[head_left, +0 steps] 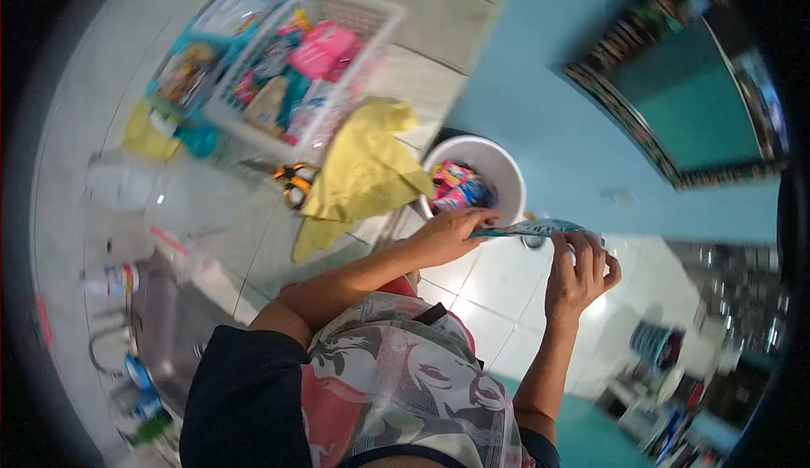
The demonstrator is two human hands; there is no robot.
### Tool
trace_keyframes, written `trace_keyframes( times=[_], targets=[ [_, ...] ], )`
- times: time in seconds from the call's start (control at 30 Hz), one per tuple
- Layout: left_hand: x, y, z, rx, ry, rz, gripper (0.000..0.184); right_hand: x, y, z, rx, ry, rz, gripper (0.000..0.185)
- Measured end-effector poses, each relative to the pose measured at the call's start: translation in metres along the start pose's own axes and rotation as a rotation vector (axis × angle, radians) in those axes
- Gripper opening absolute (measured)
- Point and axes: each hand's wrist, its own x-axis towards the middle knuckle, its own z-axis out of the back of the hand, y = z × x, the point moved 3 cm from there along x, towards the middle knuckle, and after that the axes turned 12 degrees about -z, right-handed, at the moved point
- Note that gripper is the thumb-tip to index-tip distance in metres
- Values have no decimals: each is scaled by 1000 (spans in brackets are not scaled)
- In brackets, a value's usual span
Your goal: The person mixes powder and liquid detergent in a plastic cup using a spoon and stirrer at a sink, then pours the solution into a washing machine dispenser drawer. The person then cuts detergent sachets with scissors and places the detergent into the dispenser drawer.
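Observation:
In the head view, a thin, flat teal-and-white printed packet (538,228) stretches between my hands, seen nearly edge-on. My left hand (447,238) pinches its left end, close to the rim of a white bin (511,173). The other end is gripped by the curled fingers of my right hand (579,272). Inside the bin lie crumpled pink and multicoloured wrappers (460,188). A yellow cloth (363,168) is spread on the tiled counter left of the bin. Orange-and-black scissors (295,184) rest beside the cloth.
A white basket (384,25) of colourful packets and a teal basket (169,50) stand at the upper left. Near them is a spray bottle (196,140). A metal sink (173,324) is at the lower left. A framed mirror (582,75) hangs on the blue wall.

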Motion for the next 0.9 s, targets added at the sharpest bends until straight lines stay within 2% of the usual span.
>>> trace_keyframes(
  times=[0.03,0.1,0.13,0.17,0.23,0.3,0.37,0.43,0.47,0.53,0.6,0.67,0.73,0.77,0.83,0.87,0.9],
  targets=[
    [-7,3,0,-169,-47,68,49,7,8,-6,38,-26,-3,21],
    [-23,21,-6,-636,-278,91,55,20,33,-26,239,14,1,24],
    [-29,-2,16,-952,-302,224,64,19,43,-37,366,42,-8,24],
    [-39,13,11,-1063,-396,234,68,18,55,-47,485,76,-17,24],
    [-52,1,19,-1500,-599,170,67,10,89,-57,700,241,54,21],
    [-68,0,31,-1512,-709,120,67,-3,124,-60,749,365,173,17],
    [-90,21,32,-1358,-878,327,55,-4,155,-59,870,460,341,15],
    [-121,33,42,-1477,-1028,278,50,0,179,-62,1148,661,448,17],
    [-140,28,50,-1481,-1082,254,49,5,187,-68,1166,636,450,18],
    [-180,16,56,-1186,-1167,205,48,14,201,-78,1206,578,450,20],
    [-230,9,44,-746,-1061,461,49,27,226,-86,1186,679,532,20],
    [-253,-1,41,-1299,-1519,336,51,37,249,-90,1243,689,609,20],
    [-279,-2,30,-1217,-1694,404,53,42,265,-88,1269,675,643,19],
    [-279,3,33,-1175,-1670,417,52,42,270,-88,1270,693,662,18],
    [-292,0,20,-1095,-1692,476,49,26,271,-122,1172,865,613,18],
    [-294,-3,20,-1033,-1536,548,42,11,272,-135,1120,989,616,19],
    [-280,-18,33,-835,-1409,563,37,9,279,-135,1108,1131,540,17]
  ],
)
